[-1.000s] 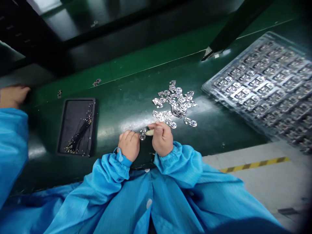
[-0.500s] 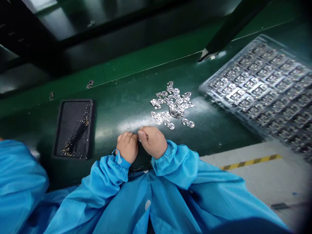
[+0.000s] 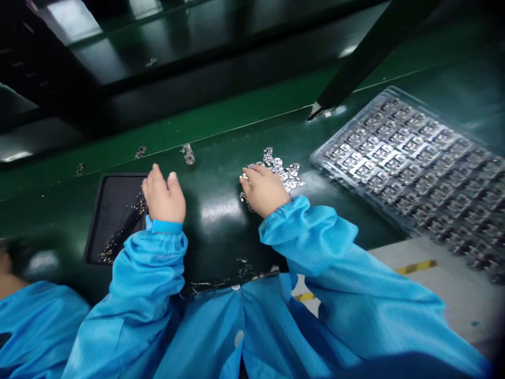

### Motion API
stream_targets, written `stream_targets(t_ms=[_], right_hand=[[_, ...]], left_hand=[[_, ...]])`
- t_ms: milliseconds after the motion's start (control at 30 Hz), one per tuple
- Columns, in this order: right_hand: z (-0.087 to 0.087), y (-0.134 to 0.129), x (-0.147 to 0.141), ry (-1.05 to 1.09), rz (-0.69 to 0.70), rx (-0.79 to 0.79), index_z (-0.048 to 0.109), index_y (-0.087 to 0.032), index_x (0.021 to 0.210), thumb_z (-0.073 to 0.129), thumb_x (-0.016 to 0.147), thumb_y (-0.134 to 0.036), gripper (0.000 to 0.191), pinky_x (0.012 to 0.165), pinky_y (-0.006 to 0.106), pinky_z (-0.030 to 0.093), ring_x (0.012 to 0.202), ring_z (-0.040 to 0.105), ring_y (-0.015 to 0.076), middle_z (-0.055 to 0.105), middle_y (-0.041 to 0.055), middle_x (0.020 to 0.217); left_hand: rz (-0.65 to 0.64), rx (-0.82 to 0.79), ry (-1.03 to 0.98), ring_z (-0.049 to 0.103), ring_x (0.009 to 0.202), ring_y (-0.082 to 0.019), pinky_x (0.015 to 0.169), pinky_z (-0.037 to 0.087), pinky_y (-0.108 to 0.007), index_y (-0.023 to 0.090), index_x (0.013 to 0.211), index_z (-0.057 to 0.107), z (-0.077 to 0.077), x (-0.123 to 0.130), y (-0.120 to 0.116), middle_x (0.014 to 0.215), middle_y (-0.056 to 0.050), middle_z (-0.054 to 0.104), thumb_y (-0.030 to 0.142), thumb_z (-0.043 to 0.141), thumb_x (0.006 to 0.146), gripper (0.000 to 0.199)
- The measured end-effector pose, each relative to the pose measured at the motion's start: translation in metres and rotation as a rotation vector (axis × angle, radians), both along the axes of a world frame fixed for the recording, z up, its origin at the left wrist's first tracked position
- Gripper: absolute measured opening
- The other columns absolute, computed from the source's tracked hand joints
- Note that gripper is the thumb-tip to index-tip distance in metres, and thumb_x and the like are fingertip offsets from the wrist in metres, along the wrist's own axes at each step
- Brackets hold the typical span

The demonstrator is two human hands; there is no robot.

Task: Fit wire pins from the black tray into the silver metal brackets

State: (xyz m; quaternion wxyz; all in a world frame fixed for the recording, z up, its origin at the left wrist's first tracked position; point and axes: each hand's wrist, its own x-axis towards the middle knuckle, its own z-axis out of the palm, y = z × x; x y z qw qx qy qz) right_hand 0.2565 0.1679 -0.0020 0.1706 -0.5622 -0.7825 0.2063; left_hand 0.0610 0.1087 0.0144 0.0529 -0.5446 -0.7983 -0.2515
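My left hand (image 3: pixel 164 196) is raised beside the right edge of a black tray (image 3: pixel 118 181), fingers stretched out and nothing in it. Inside the tray lies a bundle of thin black wires with gold-coloured ends (image 3: pixel 122 234), partly hidden by that hand. Just beyond the fingertips is a small circuit board (image 3: pixel 188 154), slightly blurred; whether it touches the table I cannot tell. My right hand (image 3: pixel 266 192) reaches over a loose pile of small circuit boards (image 3: pixel 291 176) and covers its near left part. Its fingers and thumb look a little apart, with no board visible between them.
A clear plastic tray (image 3: pixel 379 152) filled with rows of circuit boards lies at the right. Two more boards, one of them a small board (image 3: pixel 140 152), lie near the bench's back strip. A dark post (image 3: pixel 343 79) stands behind. Another person's blue sleeve (image 3: pixel 43 316) shows at lower left.
My hands were together at the bench's front edge; they have separated. The left has moved left and opened, and a board now appears beyond it. The right has moved onto the pile.
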Motion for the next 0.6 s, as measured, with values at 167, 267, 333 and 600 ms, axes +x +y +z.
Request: stream_targets(t_ms=[167,267,333,600], right_hand=[[-0.014,0.023,0.006,-0.311,0.07,-0.063,0.059,-0.014,0.105,0.044,0.081,-0.033,0.034,0.077,0.048,0.039,0.097,0.049,0.0337,0.051,0.018,0.113],[-0.014,0.022,0.004,-0.357,0.155,-0.037,0.064,-0.016,0.095,0.041,0.083,-0.031,0.03,0.076,0.045,0.039,0.096,0.049,0.0321,0.054,0.0162,0.109],[-0.008,0.014,0.002,-0.352,0.199,-0.011,0.065,-0.018,0.092,0.04,0.084,-0.033,0.03,0.074,0.042,0.039,0.093,0.049,0.0302,0.057,0.0143,0.101],[0.01,-0.063,-0.003,-0.322,0.657,0.081,0.057,-0.027,0.105,0.039,0.086,-0.024,0.027,0.062,0.029,0.038,0.076,0.051,0.0189,0.061,0.0065,0.091]], left_hand=[[0.26,-0.23,0.03,0.042,0.113,-0.03,0.098,0.027,-0.048,0.006,0.118,0.045,0.002,-0.05,-0.04,0.116,-0.019,0.051,0.037,0.032,0.081,0.05],[0.427,-0.489,-0.031,0.045,0.109,-0.034,0.091,0.034,-0.05,0.008,0.115,0.049,0.001,-0.081,-0.071,0.113,-0.02,0.053,0.04,0.035,0.078,0.051],[0.41,-0.637,-0.097,0.048,0.106,-0.033,0.089,0.037,-0.048,0.011,0.111,0.054,-0.001,-0.094,-0.083,0.113,-0.018,0.055,0.039,0.038,0.076,0.047],[0.364,-0.592,-0.081,0.054,0.098,-0.027,0.086,0.041,-0.041,0.019,0.096,0.063,-0.003,-0.097,-0.094,0.102,-0.01,0.062,0.036,0.037,0.077,0.037]])
